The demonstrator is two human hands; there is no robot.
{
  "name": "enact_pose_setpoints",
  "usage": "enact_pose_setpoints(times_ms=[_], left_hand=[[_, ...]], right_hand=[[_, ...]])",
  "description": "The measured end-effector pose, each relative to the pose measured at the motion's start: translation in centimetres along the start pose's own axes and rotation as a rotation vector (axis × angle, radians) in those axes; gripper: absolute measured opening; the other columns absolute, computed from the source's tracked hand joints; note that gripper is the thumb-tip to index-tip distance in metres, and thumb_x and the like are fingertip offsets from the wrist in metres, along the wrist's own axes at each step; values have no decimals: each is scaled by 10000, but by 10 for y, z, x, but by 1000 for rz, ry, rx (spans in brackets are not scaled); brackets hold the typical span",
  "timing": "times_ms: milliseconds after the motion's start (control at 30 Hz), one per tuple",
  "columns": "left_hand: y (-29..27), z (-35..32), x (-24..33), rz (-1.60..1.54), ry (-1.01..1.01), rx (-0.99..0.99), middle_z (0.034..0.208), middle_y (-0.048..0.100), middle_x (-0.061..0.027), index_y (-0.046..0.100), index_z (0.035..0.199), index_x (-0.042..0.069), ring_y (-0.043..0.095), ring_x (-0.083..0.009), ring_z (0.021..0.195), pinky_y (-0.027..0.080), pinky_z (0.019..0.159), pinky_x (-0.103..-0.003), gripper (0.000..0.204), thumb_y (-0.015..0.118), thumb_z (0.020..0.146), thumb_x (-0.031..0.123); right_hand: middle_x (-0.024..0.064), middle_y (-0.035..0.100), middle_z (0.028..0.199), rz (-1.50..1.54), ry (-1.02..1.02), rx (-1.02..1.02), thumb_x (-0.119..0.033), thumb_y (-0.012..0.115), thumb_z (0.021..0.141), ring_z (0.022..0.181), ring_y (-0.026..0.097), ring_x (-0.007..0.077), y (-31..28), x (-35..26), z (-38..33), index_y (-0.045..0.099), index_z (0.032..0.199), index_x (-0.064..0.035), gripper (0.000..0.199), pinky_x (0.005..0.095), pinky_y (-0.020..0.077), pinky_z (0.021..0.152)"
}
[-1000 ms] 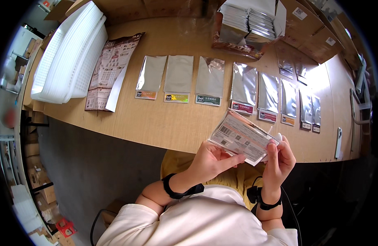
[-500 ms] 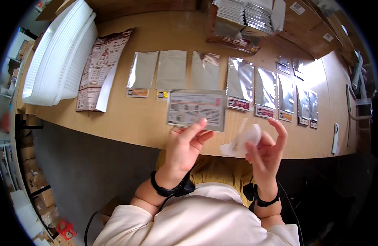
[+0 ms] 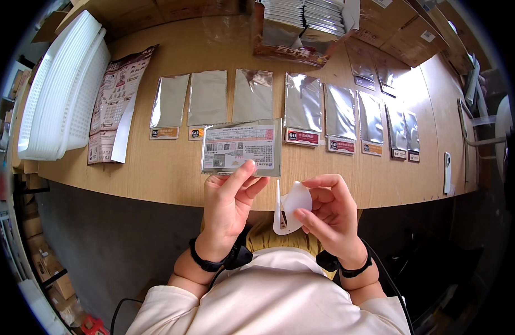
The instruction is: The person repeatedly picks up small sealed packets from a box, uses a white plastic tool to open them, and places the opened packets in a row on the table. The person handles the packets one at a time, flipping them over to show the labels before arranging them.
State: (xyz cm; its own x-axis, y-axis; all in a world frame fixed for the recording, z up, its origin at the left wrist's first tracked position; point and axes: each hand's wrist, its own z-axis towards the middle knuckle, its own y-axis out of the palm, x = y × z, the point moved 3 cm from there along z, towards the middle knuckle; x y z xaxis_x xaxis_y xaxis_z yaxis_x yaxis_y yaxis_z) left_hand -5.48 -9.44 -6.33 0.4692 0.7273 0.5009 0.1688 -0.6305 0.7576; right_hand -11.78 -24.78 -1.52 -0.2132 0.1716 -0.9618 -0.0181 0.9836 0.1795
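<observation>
Between its thumb and fingers, my left hand grips a flat silver packet with a printed label, raised over the table's near edge. To its right, my right hand is closed on a white plastic letter opener. A small blade shows in the opener's slot, and its thin prong points up near the packet's lower right corner without visibly touching it. Beyond my hands, silver packets lie in a row, among them one with an orange label strip and one with a red strip.
Stacked white plastic baskets stand at the left beside a folded printed sheet. An opened box of upright packets sits at the back, with cardboard boxes to its right. A white phone-like object lies near the right edge.
The letter opener has turned from a blurred tilt to prong-up and come closer to the packet. My view has shifted, so the table things appear further left.
</observation>
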Motion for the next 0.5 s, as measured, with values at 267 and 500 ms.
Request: enact_pose_setpoints(times_ms=[267, 500], left_hand=[[0, -1, -2, 9, 19, -20, 908, 637, -85, 629, 920, 12, 629, -149, 822, 559, 735, -281, 103, 590, 825, 24], [1, -1, -3, 30, 43, -11, 918, 632, -87, 622, 944, 12, 629, -155, 830, 562, 731, -287, 126, 590, 822, 16]], right_hand=[[76, 572, 901, -25, -2, 14, 75, 537, 836, 806, 567, 71, -1, -2, 0, 374, 1131, 8, 343, 187, 462, 653], [82, 573, 899, -33, -18, -3, 78, 538, 834, 818, 573, 81, -3, -2, -2, 376, 1132, 12, 345, 197, 471, 678]])
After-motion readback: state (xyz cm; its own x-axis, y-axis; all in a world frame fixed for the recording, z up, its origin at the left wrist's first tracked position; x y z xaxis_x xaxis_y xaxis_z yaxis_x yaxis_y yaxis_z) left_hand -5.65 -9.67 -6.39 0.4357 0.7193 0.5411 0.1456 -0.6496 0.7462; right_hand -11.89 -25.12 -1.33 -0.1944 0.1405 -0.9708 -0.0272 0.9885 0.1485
